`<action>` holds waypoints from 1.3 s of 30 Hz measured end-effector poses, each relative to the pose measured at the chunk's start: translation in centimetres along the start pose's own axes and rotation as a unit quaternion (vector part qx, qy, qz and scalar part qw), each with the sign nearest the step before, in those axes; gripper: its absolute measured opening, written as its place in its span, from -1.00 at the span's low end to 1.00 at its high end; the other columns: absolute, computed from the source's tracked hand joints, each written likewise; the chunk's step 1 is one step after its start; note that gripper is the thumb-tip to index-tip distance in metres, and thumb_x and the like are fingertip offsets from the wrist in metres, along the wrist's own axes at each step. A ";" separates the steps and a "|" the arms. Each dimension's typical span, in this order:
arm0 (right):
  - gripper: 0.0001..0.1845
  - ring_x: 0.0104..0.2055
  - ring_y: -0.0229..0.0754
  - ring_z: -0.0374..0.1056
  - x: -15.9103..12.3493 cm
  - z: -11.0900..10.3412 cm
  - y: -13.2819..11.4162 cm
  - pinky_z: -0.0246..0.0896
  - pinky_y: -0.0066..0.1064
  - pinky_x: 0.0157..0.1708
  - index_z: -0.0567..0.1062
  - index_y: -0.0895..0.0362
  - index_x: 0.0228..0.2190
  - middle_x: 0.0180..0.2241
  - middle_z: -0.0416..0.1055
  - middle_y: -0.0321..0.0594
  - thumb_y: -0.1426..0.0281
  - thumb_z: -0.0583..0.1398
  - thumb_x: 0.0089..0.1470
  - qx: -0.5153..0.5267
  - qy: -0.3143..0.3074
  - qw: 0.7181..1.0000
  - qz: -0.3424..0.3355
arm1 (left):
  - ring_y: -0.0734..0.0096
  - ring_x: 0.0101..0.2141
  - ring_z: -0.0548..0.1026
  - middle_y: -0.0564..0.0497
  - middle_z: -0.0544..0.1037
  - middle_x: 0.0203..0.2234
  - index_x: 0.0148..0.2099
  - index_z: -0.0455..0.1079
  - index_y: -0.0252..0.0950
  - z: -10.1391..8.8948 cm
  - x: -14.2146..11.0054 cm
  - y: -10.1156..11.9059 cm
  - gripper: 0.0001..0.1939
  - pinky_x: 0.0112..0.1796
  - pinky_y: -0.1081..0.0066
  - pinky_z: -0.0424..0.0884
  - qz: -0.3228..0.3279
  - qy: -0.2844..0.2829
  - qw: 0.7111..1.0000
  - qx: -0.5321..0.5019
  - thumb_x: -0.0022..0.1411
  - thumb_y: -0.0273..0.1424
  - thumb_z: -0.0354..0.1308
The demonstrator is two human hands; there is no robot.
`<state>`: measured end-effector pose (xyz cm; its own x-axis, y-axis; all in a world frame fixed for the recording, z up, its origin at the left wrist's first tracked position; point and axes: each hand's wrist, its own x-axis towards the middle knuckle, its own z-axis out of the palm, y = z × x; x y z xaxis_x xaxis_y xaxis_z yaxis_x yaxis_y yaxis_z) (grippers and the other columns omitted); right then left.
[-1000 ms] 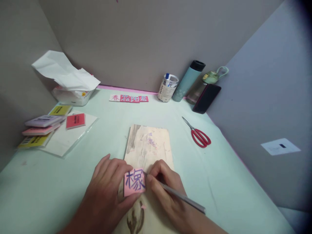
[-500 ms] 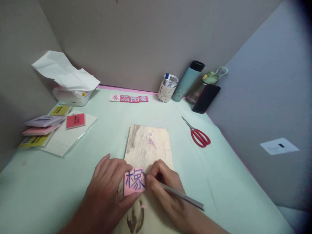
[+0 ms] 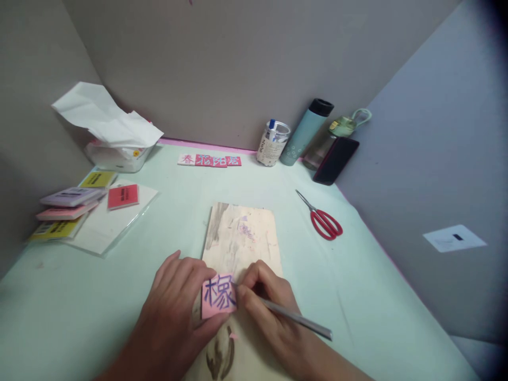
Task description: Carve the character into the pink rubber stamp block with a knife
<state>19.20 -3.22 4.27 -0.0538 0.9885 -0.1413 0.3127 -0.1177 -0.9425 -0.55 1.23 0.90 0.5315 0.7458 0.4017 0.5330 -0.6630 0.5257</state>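
A pink rubber block (image 3: 219,311) with a purple-drawn character lies on a pale wooden board (image 3: 228,243). My left hand (image 3: 180,299) grips its left side, the fingers at the upper edge and the thumb along the lower edge. In a pencil grip, my right hand (image 3: 270,307) is shut on a slim silver-handled carving knife (image 3: 301,320). The knife's tip meets the block near its upper right edge; exact contact is hard to see. A small pink scrap (image 3: 234,336) is on the board below the block.
Red-handled scissors (image 3: 319,217) lie to the right. Behind are a row of carved lettered blocks (image 3: 210,160), a pen jar (image 3: 272,145), a blue flask (image 3: 305,135), another bottle (image 3: 342,126) and a phone (image 3: 336,160). Leftward are packaged blocks (image 3: 71,196) and a tissue-filled tub (image 3: 123,159).
Almost nothing differs. The knife's handle end has dipped very slightly, while my left hand and the block stay in place.
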 end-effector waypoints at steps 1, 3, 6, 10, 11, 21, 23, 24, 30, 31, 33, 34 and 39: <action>-0.78 -0.42 -0.27 0.13 0.0 0.0 0.0 0.07 -0.41 -0.44 0.26 0.06 -0.42 -0.45 0.25 -0.37 0.32 0.10 0.31 0.000 -0.001 1.000 0.000 | 0.10 -0.22 0.46 0.01 0.48 -0.27 -0.08 0.34 -0.21 0.0 0.0 0.0 -0.76 0.12 -0.08 0.14 0.001 0.001 1.000 0.000 0.26 -0.30 0.28; -0.78 -0.41 -0.27 0.14 -0.1 0.0 0.1 0.07 -0.41 -0.43 0.26 0.06 -0.41 -0.44 0.26 -0.37 0.32 0.10 0.31 0.002 -0.005 1.000 0.000 | 0.10 -0.22 0.46 0.00 0.48 -0.27 -0.08 0.33 -0.22 0.0 0.0 0.0 -0.76 0.12 -0.09 0.14 -0.001 -0.001 1.000 -0.001 0.26 -0.30 0.28; -0.78 -0.41 -0.26 0.14 -0.1 0.0 0.0 0.07 -0.40 -0.42 0.26 0.06 -0.41 -0.44 0.27 -0.36 0.31 0.10 0.31 0.007 -0.007 1.000 0.002 | 0.09 -0.23 0.47 0.00 0.48 -0.27 -0.08 0.34 -0.22 0.0 0.1 0.0 -0.75 0.11 -0.10 0.15 0.003 -0.002 1.000 -0.001 0.26 -0.29 0.28; -0.76 -0.42 -0.26 0.13 0.0 -0.1 -0.2 0.07 -0.39 -0.42 0.27 0.07 -0.41 -0.44 0.27 -0.36 0.29 0.10 0.31 0.007 -0.011 1.000 0.002 | 0.09 -0.25 0.47 0.01 0.48 -0.29 -0.09 0.34 -0.21 0.0 0.3 0.1 -0.76 0.09 -0.09 0.18 0.006 0.010 1.000 -0.005 0.25 -0.30 0.28; -0.76 -0.42 -0.26 0.13 0.0 -0.1 -0.2 0.07 -0.39 -0.42 0.27 0.07 -0.41 -0.44 0.27 -0.37 0.28 0.11 0.31 0.006 -0.012 1.000 0.004 | 0.09 -0.25 0.47 0.01 0.48 -0.29 -0.10 0.34 -0.22 0.0 0.3 0.1 -0.76 0.09 -0.09 0.19 0.006 0.012 1.000 -0.006 0.25 -0.30 0.28; -0.76 -0.42 -0.26 0.14 -0.1 -0.2 -0.5 0.06 -0.39 -0.42 0.27 0.06 -0.41 -0.44 0.28 -0.37 0.28 0.10 0.31 -0.010 -0.018 1.000 -0.004 | 0.12 -0.23 0.47 0.02 0.49 -0.27 -0.07 0.33 -0.20 -0.1 0.0 0.1 -0.78 0.14 -0.04 0.13 -0.002 0.002 1.000 -0.003 0.29 -0.28 0.24; -0.77 -0.42 -0.26 0.14 -0.1 -0.2 -0.5 0.06 -0.39 -0.43 0.27 0.07 -0.41 -0.45 0.27 -0.37 0.29 0.11 0.31 -0.005 -0.019 1.000 -0.004 | 0.12 -0.22 0.47 0.02 0.49 -0.27 -0.07 0.32 -0.21 -0.1 0.0 0.1 -0.77 0.14 -0.04 0.13 0.001 -0.001 1.000 -0.001 0.29 -0.29 0.24; -0.77 -0.42 -0.26 0.14 -0.1 -0.2 -0.4 0.06 -0.40 -0.43 0.27 0.07 -0.42 -0.45 0.27 -0.37 0.30 0.11 0.30 0.000 -0.016 1.000 -0.005 | 0.13 -0.22 0.47 0.02 0.48 -0.27 -0.07 0.32 -0.21 -0.1 0.0 0.1 -0.77 0.14 -0.04 0.13 0.002 0.000 1.000 -0.001 0.29 -0.29 0.25; -0.80 -0.43 -0.27 0.13 -0.1 0.1 0.6 0.04 -0.41 -0.44 0.24 0.06 -0.45 -0.49 0.22 -0.39 0.41 0.11 0.22 0.009 0.039 0.999 -0.024 | 0.11 -0.20 0.47 0.02 0.49 -0.27 -0.08 0.34 -0.20 0.0 0.0 0.1 -0.76 0.15 -0.04 0.15 -0.009 0.012 1.000 -0.002 0.25 -0.31 0.28; -0.80 -0.43 -0.27 0.13 -0.1 0.1 0.6 0.04 -0.42 -0.45 0.23 0.06 -0.46 -0.49 0.22 -0.39 0.41 0.11 0.22 0.005 0.041 0.999 -0.024 | 0.11 -0.20 0.47 0.02 0.49 -0.27 -0.08 0.34 -0.20 -0.1 0.0 0.1 -0.76 0.15 -0.04 0.15 -0.010 0.011 1.000 -0.003 0.25 -0.31 0.28; -0.80 -0.43 -0.26 0.13 -0.1 0.0 0.4 0.04 -0.42 -0.45 0.23 0.06 -0.45 -0.49 0.23 -0.38 0.41 0.10 0.22 -0.007 0.037 0.999 -0.027 | 0.11 -0.21 0.48 0.02 0.49 -0.27 -0.09 0.35 -0.20 -0.1 0.0 0.1 -0.78 0.14 -0.05 0.16 -0.009 0.011 1.000 -0.004 0.26 -0.31 0.27; -0.80 -0.43 -0.26 0.13 -0.1 0.0 0.2 0.04 -0.42 -0.45 0.23 0.06 -0.45 -0.49 0.23 -0.38 0.41 0.10 0.23 -0.014 0.031 0.999 -0.029 | 0.12 -0.22 0.48 0.02 0.49 -0.28 -0.09 0.35 -0.20 -0.2 0.0 0.1 -0.79 0.14 -0.05 0.16 -0.009 0.011 1.000 -0.004 0.26 -0.31 0.26; -0.79 -0.46 -0.28 0.12 -0.2 -0.3 -0.8 0.04 -0.44 -0.47 0.22 0.06 -0.43 -0.48 0.22 -0.38 0.39 0.07 0.27 -0.040 0.001 0.999 -0.028 | 0.13 -0.23 0.47 0.02 0.49 -0.28 -0.09 0.32 -0.19 -0.1 0.1 0.1 -0.79 0.13 -0.07 0.17 -0.005 0.016 1.000 -0.004 0.28 -0.31 0.25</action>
<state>19.22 -3.33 5.13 -0.0719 0.9934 -0.0892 0.3842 -0.0550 -0.9216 -0.51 1.22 1.10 0.5047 0.7545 0.4196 0.5337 -0.6547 0.5353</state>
